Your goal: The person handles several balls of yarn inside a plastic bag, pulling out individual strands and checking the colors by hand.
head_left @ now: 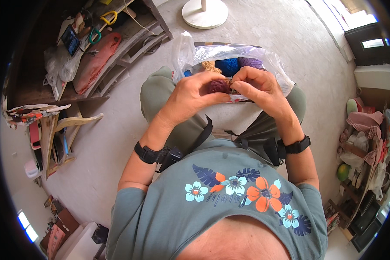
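My left hand (196, 92) curls its fingers and thumb round a small maroon ball of yarn (219, 86). Close beside it, my right hand (259, 88) is closed in a pinch at the ball's right side; what lies between its fingertips is too small to make out. Both hands are over the near side of a container lined with a clear plastic bag (184, 48), in front of my lap. Inside the bag sit a blue ball of yarn (228, 66), a lavender ball of yarn (251, 63) and a beige skein (211, 66). My hands hide part of the contents.
A wooden shelf unit (160, 21) at the far left carries scissors, a phone-like screen (70, 40) and a red plastic bag (100, 60). Beyond the container stands a round white base (204, 15). A wooden stool (76, 123) is at left; a cluttered rack (366, 143) is at right.
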Demonstrator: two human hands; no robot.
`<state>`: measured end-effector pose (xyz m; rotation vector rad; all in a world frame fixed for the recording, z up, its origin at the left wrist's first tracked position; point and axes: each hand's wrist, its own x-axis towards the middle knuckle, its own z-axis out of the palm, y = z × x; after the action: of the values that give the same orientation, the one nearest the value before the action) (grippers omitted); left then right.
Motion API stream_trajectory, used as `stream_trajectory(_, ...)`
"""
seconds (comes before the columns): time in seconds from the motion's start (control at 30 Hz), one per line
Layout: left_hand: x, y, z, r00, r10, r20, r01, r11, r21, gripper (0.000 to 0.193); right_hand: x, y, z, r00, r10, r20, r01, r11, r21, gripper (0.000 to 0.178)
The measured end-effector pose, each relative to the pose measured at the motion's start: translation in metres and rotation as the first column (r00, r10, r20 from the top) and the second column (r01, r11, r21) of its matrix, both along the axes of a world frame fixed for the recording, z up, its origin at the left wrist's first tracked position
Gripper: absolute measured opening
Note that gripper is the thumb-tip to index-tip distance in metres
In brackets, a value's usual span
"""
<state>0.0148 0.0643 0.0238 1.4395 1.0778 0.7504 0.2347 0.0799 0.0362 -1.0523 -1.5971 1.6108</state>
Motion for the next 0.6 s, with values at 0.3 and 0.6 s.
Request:
stream_trajectory(0.3, -0.006, -0.007, 0.007, 0.899, -0.048, 0.435, 0.181, 0.945, -0.271, 0.044, -0.011, 0.002, -0.023, 0.998, -0.053, 0.014, 0.052, 0.998, 0.046, 0.023)
stream_trajectory(0.6, -0.009, 0.003, 0.002, 0.764, 0.147, 0.628, -0.095, 0.989, -0.116, 0.046, -0.004, -0.008, -0.066, 0.996, -0.091, -0.026, 0.090, 0.996, -0.029, 0.021)
